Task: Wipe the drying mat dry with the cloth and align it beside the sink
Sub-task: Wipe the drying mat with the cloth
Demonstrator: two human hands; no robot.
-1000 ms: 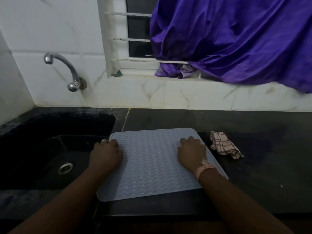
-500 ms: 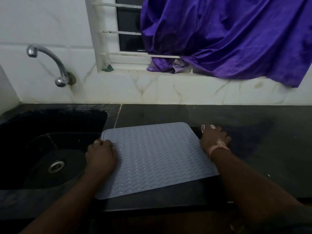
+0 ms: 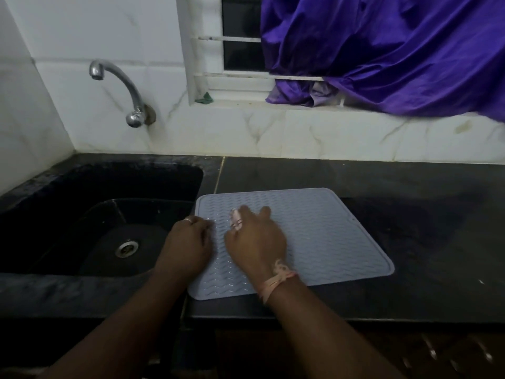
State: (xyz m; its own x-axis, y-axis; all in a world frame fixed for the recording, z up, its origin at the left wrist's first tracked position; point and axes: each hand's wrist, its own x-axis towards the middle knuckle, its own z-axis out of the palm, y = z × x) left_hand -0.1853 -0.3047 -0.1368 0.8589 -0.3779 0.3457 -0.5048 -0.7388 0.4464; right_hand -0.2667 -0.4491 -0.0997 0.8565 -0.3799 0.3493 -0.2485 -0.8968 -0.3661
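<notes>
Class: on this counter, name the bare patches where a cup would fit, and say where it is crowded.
Free: the dark counter right of the drying mat, and the strip between the mat and the wall tiles. Crowded: the mat's left part, where the left hand presses the edge by the sink and the right hand grips the cloth.

A chrome tap (image 3: 120, 88) is mounted on the white tiled wall (image 3: 273, 132). To the right of the tap, a barred window (image 3: 240, 39) is set into the wall, and a purple curtain (image 3: 396, 50) is draped over its sill. A small green object (image 3: 204, 97) is seen on the sill, between tap and curtain. Below the tap, a black countertop (image 3: 410, 192) is laid.
</notes>
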